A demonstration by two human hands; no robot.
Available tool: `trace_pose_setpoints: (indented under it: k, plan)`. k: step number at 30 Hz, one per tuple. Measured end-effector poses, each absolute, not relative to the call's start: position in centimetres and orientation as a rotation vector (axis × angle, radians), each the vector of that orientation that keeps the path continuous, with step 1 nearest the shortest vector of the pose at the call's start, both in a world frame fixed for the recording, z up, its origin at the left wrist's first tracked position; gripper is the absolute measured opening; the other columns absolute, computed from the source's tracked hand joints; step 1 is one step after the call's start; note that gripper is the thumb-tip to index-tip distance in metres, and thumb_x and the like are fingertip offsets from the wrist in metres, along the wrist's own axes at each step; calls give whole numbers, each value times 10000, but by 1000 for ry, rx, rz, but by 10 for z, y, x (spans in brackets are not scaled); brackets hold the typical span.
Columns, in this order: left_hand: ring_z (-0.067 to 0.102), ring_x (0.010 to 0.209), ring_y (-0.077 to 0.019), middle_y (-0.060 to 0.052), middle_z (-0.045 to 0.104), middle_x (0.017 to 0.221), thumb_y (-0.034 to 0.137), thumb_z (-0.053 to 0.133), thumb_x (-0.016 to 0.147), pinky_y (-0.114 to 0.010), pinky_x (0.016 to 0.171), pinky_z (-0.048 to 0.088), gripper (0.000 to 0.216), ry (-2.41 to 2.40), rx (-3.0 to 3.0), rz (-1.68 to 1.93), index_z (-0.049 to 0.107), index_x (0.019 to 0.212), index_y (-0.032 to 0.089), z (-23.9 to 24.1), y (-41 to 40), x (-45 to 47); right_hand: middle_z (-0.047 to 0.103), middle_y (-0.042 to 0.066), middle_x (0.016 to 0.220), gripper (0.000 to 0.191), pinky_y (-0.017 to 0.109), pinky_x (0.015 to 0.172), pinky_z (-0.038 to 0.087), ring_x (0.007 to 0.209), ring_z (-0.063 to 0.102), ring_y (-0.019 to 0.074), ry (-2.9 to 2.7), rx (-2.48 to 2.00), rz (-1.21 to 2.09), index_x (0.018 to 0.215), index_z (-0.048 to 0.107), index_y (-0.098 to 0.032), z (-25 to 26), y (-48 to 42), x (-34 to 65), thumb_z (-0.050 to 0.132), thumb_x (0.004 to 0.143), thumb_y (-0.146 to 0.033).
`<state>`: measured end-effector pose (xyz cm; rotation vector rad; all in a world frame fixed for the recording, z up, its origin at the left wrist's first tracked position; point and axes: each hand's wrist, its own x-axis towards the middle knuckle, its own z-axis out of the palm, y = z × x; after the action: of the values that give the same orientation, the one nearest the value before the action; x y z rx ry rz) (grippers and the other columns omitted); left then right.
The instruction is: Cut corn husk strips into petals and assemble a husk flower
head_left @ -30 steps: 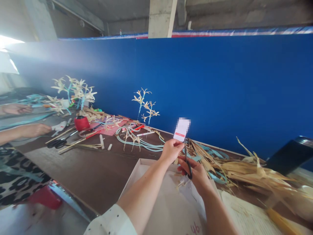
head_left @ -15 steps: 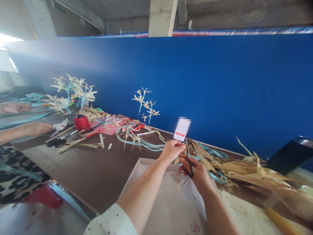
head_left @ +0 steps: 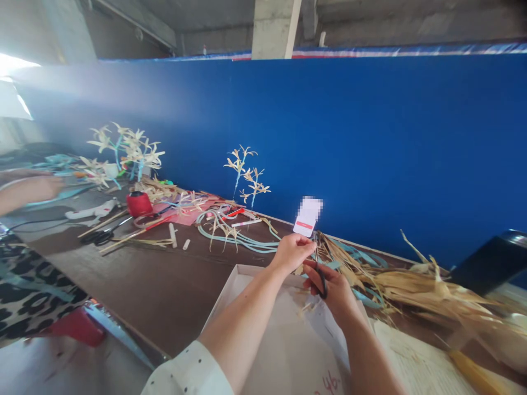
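Observation:
My right hand (head_left: 329, 282) is closed round the black handles of a pair of scissors (head_left: 323, 281), whose blades point up and away beside my left fingertips. With fingers pinched together, my left hand (head_left: 291, 252) is at the blades; whatever it grips is too small to make out. Both hands are above the far edge of a shallow white box (head_left: 284, 340) with small pale scraps inside. Just beyond my left hand a phone (head_left: 305, 219) with a lit screen stands propped up. Dried husks (head_left: 411, 282) lie right of my right hand.
Pale blue cords (head_left: 242, 240) and a pale husk flower (head_left: 224, 231) lie left of my hands. Husk flowers on stems (head_left: 239, 167) stand behind. Farther left are another pair of scissors (head_left: 97, 236), a white glue gun (head_left: 93, 209), a red object (head_left: 139, 204) and a co-worker's hand (head_left: 39, 189).
The co-worker's near hand has let go of the white glue gun, which now lies on the table, and moved back left. My hands stay nearly in place with the scissors.

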<state>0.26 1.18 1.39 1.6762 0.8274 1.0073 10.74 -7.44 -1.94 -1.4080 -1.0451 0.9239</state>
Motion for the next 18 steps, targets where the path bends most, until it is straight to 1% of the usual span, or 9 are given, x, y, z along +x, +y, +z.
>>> trace_pose_setpoints:
  k: [5,8,12,18]
  plan:
    - [591,676,-127,-43,663,754,446,620,689,-215,620,445,326,800,1723,1022,637,805,141,16,10,1,595,23,533,511,240,445,327,458,439,108,-1016,-1400,936,1047,660,-138,-17,-75,105,705,652,-459]
    - [599,688,-128,-47,668,769,386,632,684,-210,623,451,281,814,1720,1020,632,816,138,17,9,1,592,17,533,506,237,448,333,463,446,108,-1009,-1388,941,1040,663,-144,-17,-75,106,720,636,-443]
    - [595,671,-119,-48,669,772,308,587,713,-195,591,446,206,832,1686,990,631,811,132,18,9,1,597,20,531,510,233,442,321,455,435,104,-1017,-1402,935,1040,665,-145,-17,-74,107,715,639,-457]
    - [584,644,-114,-41,660,741,300,569,720,-194,584,437,206,839,1708,1000,644,807,129,17,11,0,593,25,534,515,238,447,315,461,425,105,-1031,-1400,926,1043,665,-139,-15,-76,105,694,659,-481]
